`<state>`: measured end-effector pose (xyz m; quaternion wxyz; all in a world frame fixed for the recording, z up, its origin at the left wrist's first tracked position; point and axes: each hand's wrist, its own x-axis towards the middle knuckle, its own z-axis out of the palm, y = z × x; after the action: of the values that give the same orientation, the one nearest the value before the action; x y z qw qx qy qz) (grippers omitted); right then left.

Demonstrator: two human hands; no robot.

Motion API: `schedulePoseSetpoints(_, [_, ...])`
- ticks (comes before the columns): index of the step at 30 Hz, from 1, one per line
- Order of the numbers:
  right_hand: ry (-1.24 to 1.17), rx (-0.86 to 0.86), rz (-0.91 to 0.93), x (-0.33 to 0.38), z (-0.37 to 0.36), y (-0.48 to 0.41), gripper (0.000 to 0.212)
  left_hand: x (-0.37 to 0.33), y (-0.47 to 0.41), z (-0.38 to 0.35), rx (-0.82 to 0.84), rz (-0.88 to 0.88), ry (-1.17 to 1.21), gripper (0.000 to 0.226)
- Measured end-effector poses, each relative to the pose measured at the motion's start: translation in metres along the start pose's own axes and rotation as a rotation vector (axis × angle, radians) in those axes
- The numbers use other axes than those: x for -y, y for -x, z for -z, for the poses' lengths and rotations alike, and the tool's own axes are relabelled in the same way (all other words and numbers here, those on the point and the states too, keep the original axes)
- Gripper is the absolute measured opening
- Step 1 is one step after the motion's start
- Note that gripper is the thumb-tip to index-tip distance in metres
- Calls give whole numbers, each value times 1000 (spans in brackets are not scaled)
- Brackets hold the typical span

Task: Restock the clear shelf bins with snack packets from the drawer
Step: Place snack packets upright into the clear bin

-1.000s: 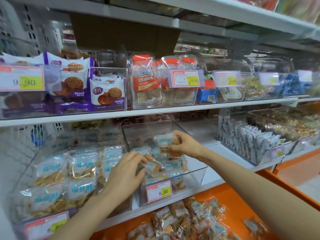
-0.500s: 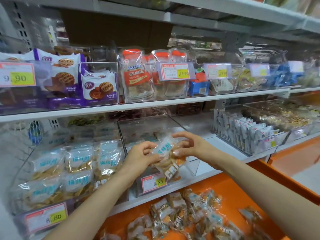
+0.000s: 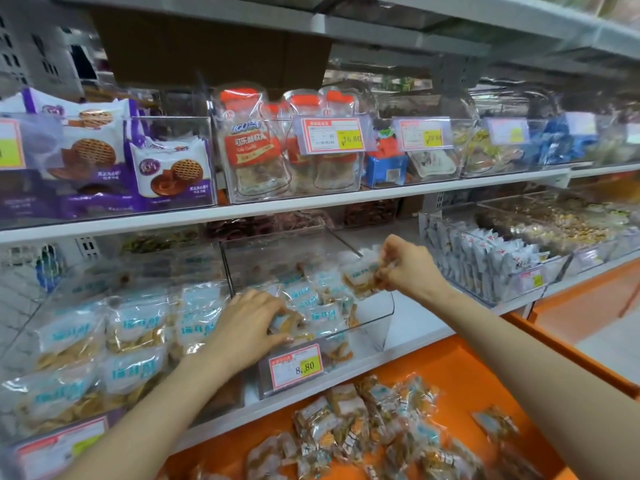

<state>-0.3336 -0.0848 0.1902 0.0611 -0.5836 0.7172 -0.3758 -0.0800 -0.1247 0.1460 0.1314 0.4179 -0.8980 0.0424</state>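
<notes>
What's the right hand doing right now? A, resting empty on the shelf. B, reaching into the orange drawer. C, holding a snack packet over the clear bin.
C: the right hand pinches a snack packet above the clear bin, with the orange drawer lower down.

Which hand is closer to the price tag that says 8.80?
Left. The left hand grips packets just above the price tag. The right hand holds a packet higher up and farther right.

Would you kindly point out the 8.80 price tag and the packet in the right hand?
8.80 price tag [image 3: 296, 366]: head view, its middle.
packet [image 3: 360, 277]: head view, its blue-printed front.
</notes>
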Motion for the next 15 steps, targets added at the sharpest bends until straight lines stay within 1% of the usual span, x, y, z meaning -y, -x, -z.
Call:
schedulePoseSetpoints(2, [16,98,15,3,-12,-5,20,1,-1,-2,14,-17,-23,47])
schedulePoseSetpoints(5, [-10,269,-19,4,-27,-11,16,7,-5,-3,69,-41,-49,53])
schedulePoseSetpoints(7, [-41,346,-67,-2,-33,-14,13,10,-7,-3,74,-53,-69,52])
schedulePoseSetpoints(9, [-20,391,-99,-5,-36,-15,13,9,-8,-4,39,-63,-86,47])
schedulePoseSetpoints(10, [87,397,-74,-6,-39,-16,14,9,-9,-5,15,-62,-86,43])
schedulePoseSetpoints(12, [414,361,41,-4,-43,-20,22,9,-11,-7,-43,-46,-79,35])
schedulePoseSetpoints(13, [511,337,82,-2,-46,-21,27,10,-12,-8,-72,-36,-75,31])
schedulePoseSetpoints(15, [581,375,104,1,-51,-23,33,11,-13,-8,-113,-28,-56,27])
